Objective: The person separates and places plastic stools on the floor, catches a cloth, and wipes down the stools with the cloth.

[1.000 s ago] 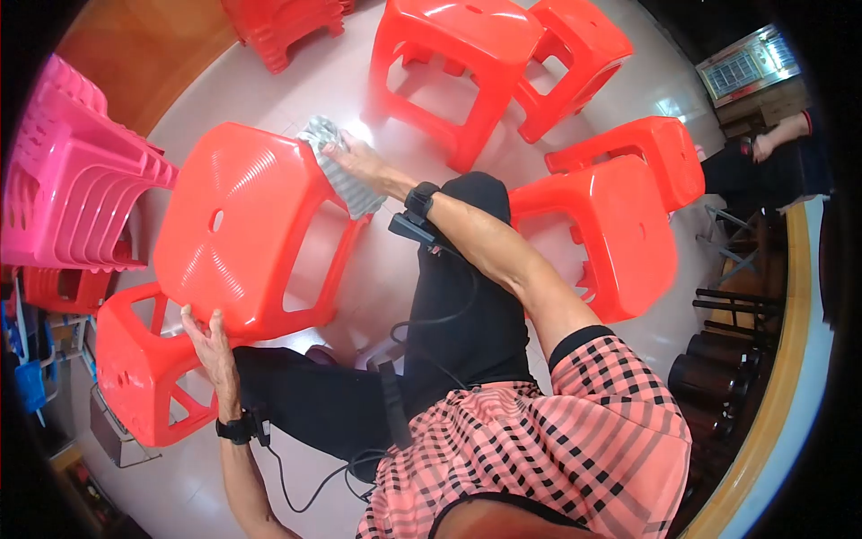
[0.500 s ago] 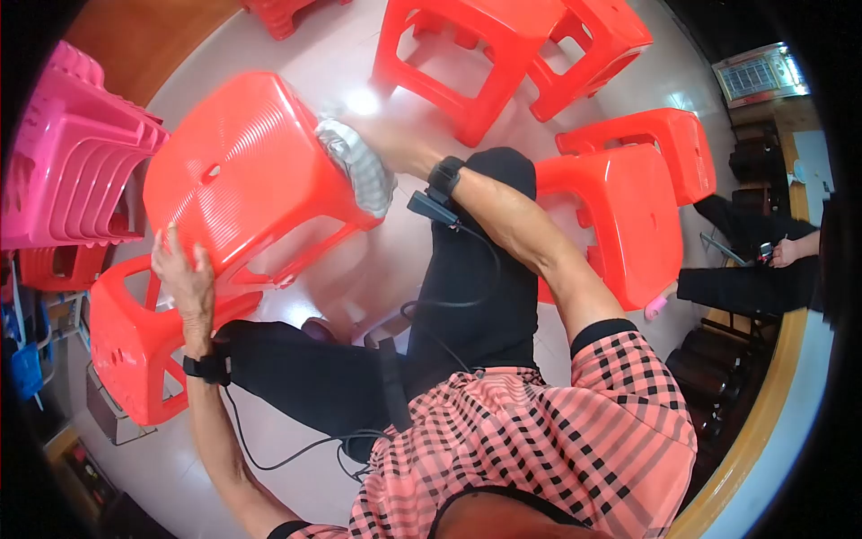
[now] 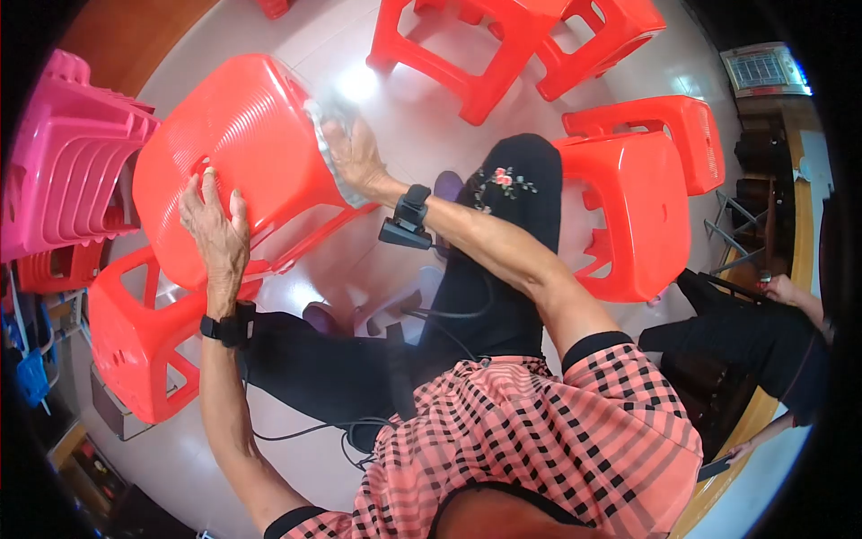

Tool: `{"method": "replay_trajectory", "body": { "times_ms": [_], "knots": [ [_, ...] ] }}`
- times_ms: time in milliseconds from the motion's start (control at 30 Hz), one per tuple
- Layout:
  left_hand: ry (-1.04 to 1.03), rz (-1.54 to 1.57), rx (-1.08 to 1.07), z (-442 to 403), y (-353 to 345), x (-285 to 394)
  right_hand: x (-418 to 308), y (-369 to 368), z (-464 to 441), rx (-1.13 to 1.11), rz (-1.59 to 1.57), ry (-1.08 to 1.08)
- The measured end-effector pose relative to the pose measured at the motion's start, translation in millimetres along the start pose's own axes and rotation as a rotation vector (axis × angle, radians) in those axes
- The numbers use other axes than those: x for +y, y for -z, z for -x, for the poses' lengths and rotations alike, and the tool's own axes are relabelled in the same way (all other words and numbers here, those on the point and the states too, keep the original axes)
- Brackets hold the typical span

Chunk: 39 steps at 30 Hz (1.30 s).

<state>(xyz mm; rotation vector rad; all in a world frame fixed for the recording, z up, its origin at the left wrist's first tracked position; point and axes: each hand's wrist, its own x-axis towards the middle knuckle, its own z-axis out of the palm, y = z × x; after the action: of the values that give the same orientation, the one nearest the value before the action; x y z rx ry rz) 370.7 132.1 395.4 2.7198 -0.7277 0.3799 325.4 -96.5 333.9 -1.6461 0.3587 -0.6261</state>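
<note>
A red plastic stool (image 3: 242,117) with a ringed seat and a small centre hole is tilted in front of me. My left hand (image 3: 215,229) lies on its near part, fingers spread, one fingertip close to the hole. On the stool's right side my right hand (image 3: 356,163) presses a pale grey-and-white cloth (image 3: 321,135), its palm and fingers over the fabric. Part of the cloth is hidden under that hand. Another red stool (image 3: 135,337) stands just below, at the left.
Pink stools (image 3: 76,171) are stacked at far left. More red stools stand on the tiled floor (image 3: 296,36), including a large one (image 3: 642,216) at right. A seated person in black trousers (image 3: 745,332) is at far right. Cables hang from my wrist straps.
My left hand has slid from the stool's edge onto its seat. My right hand and the cloth have moved slightly up and left along the side. The person at right has shifted.
</note>
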Motion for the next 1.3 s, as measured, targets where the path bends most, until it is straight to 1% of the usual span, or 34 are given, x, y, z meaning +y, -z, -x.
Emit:
{"method": "replay_trajectory", "body": {
  "times_ms": [67, 133, 233, 300, 333, 367, 400, 467, 500, 533, 567, 600, 633, 667, 733, 767, 867, 900, 933, 1000, 1067, 1133, 1200, 1300],
  "knots": [
    [0.004, -0.007, -0.002, 1, -1, -1, 1, 13, 6, -0.11, -0.028, -0.226],
    [0.006, 0.0, -0.019, 2, -1, -3, 61, 19, 14, -0.21, 0.124, -0.362],
    [0.024, 0.01, -0.048, -1, 6, 1, 167, 16, 43, -0.089, 0.068, -0.383],
    [0.028, 0.013, -0.055, -3, 5, 3, 195, 19, 47, -0.071, 0.043, -0.435],
    [0.019, 0.01, -0.053, -3, 5, 3, 184, 23, 46, -0.058, 0.03, -0.467],
    [0.01, 0.007, -0.052, -2, 7, 4, 172, 33, 40, -0.108, 0.225, -0.707],
    [0.013, 0.007, -0.061, -2, 8, 5, 189, 39, 36, -0.108, 0.174, -0.788],
    [0.024, 0.0, -0.07, -3, 8, 4, 247, 40, 15, -0.116, 0.066, -0.941],
    [0.016, -0.004, -0.062, -4, 8, 2, 242, 42, -5, -0.145, 0.087, -0.866],
    [0.008, -0.004, -0.059, -4, 7, 0, 213, 36, -33, -0.216, 0.129, -0.656],
    [0.001, -0.002, -0.064, -2, 5, 0, 182, 29, -60, -0.301, 0.203, -0.324],
    [0.006, -0.001, -0.073, 0, 5, 2, 144, 18, -89, -0.379, 0.286, 0.11],
    [0.01, -0.004, -0.078, 0, 6, 3, 106, 4, -116, -0.412, 0.299, 0.407],
    [0.014, -0.009, -0.078, -2, 8, 3, 69, -10, -139, -0.438, 0.25, 0.568],
    [0.011, -0.004, -0.076, -2, 8, 2, 29, -30, -161, -0.533, -0.049, 0.252],
    [0.012, 0.002, -0.075, -2, 7, 3, -4, -33, -159, -0.561, -0.088, 0.085],
    [0.022, 0.003, -0.075, -2, 8, 4, 66, -66, -163, -0.455, -0.167, 0.184],
    [0.026, -0.001, -0.078, -2, 9, 4, 124, -79, -171, -0.352, 0.139, 0.379],
    [0.03, -0.005, -0.081, -2, 9, 4, 151, -70, -172, -0.382, 0.263, 0.348],
    [0.033, -0.004, -0.09, -3, 10, 6, 200, -59, -173, -0.564, 0.488, 0.259],
    [0.039, 0.001, -0.102, -4, 12, 8, 251, -62, -174, -0.745, 0.651, 0.26],
    [0.031, -0.02, -0.101, -5, 11, 9, 273, -63, -171, -0.827, 0.655, 0.224],
    [0.029, -0.033, -0.104, -5, 12, 9, 276, -48, -150, -0.867, 0.532, 0.039],
    [0.033, -0.033, -0.1, -5, 13, 11, 261, -28, -106, -0.703, 0.233, -0.268]
  ]
}}
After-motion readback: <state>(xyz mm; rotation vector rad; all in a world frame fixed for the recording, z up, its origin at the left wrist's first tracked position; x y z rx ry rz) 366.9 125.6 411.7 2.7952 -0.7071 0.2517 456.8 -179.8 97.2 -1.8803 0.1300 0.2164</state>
